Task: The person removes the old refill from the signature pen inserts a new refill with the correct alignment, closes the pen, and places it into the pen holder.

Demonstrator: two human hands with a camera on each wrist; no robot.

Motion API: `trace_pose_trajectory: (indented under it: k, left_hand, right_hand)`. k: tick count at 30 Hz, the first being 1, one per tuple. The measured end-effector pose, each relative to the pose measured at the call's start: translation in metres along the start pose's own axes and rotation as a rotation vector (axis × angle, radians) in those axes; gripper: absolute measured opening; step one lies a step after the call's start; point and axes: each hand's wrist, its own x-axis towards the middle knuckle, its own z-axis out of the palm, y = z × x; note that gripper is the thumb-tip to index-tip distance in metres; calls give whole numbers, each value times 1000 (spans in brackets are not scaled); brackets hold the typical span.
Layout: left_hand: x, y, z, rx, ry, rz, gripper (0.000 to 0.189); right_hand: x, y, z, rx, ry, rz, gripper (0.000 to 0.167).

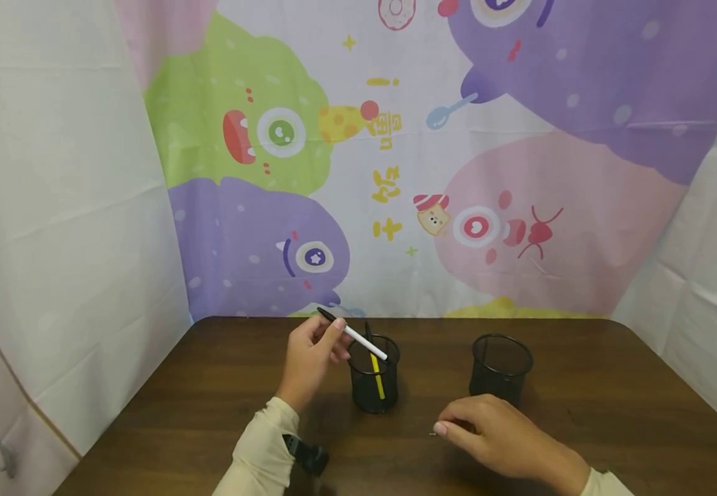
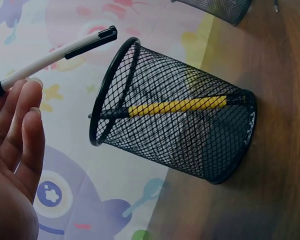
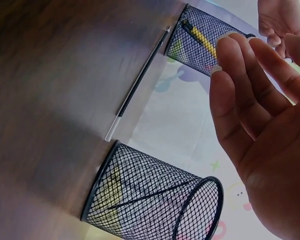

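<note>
My left hand (image 1: 313, 358) pinches a white pen (image 1: 366, 342) with black ends, tilted over the rim of the left black mesh pen cup (image 1: 358, 396). Inside that cup leans a yellow pen (image 2: 177, 106) with black ends, visible through the mesh. My right hand (image 1: 497, 435) hovers over the table in front of the right mesh cup (image 1: 481, 375), fingers loosely bent and holding nothing. A slim black pen (image 3: 140, 82) with a pale end lies on the table between the cups; in the head view my right hand hides most of it.
Both cups stand on a dark brown wooden table (image 1: 222, 386). Behind it hangs a cloth (image 1: 358, 275) printed with cartoon monsters, and white fabric walls (image 1: 73, 207) close off the sides. A black wrist strap device (image 1: 308, 455) sits on my left sleeve.
</note>
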Motion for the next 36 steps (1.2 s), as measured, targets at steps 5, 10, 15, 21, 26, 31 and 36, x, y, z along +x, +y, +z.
trace_pose_trajectory:
  k: [5, 10, 15, 21, 26, 31, 36]
  left_hand:
    - [3, -1, -4, 1, 4, 8, 25]
    - [6, -2, -5, 4, 7, -6, 27]
    - [8, -3, -6, 2, 8, -16, 27]
    - [6, -7, -8, 29, -4, -41, 26]
    - [3, -9, -7, 29, 16, -59, 25]
    - [-3, 13, -3, 53, 11, -106, 22]
    - [-4, 17, -3, 56, -4, -111, 22]
  right_hand:
    - [0, -1, 1, -19, 8, -7, 18]
    - [0, -1, 1, -26, 14, -20, 17]
    - [0, -1, 0, -36, 28, -32, 15]
    - [-1, -1, 0, -38, 36, -65, 16]
    - [-1, -1, 1, -40, 42, -83, 16]
    - [-1, -1, 2, -49, 39, -82, 16]
    - [-1, 0, 2, -51, 33, -81, 16]
